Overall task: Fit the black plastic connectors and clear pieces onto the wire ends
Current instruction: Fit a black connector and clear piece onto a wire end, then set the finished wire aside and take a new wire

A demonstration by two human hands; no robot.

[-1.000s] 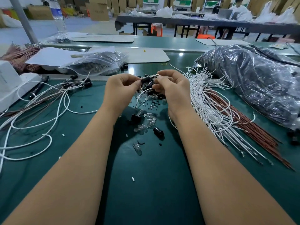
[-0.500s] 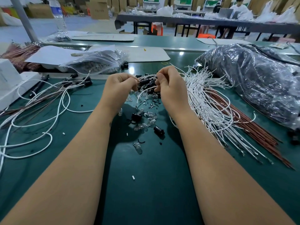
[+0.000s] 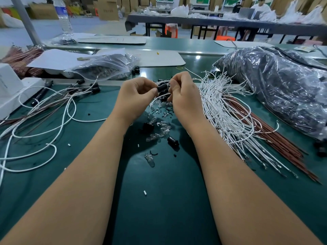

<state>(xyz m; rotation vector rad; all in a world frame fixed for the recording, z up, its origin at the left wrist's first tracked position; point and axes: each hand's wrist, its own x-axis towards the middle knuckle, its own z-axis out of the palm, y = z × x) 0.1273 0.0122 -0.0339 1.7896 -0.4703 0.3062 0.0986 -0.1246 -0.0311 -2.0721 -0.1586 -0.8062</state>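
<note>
Both hands are raised just above the green table (image 3: 159, 209), close together near its far middle. The left hand (image 3: 136, 96) has its fingers curled in, with thumb and forefinger pinching one end of a small black connector (image 3: 162, 87). The connector is a short cylinder whose long axis lies roughly level, running left to right between the two hands and tilted slightly up toward the right. The right hand (image 3: 184, 96) is curled too, its fingertips closed on the connector's other end and on a white wire (image 3: 160, 97). That wire curves out from under the right fingers, arcs leftward below the connector, then drops toward the table. Directly beneath the hands lies a loose scatter of clear pieces (image 3: 161, 131) mixed with spare black connectors (image 3: 172, 141), with one clear piece (image 3: 150, 159) lying apart, nearer the person. To the right, touching the right wrist, is a thick bundle of white wires (image 3: 228, 110) fanned toward the near right, with brown wires (image 3: 276, 138) lying beside and partly under it. Farther right sits a large plastic bag (image 3: 283, 85) of dark parts. To the left, looped white and brown wires with connectors fitted (image 3: 53, 106) sprawl over the table, and a smaller clear bag (image 3: 106, 67) rests behind them.
</note>
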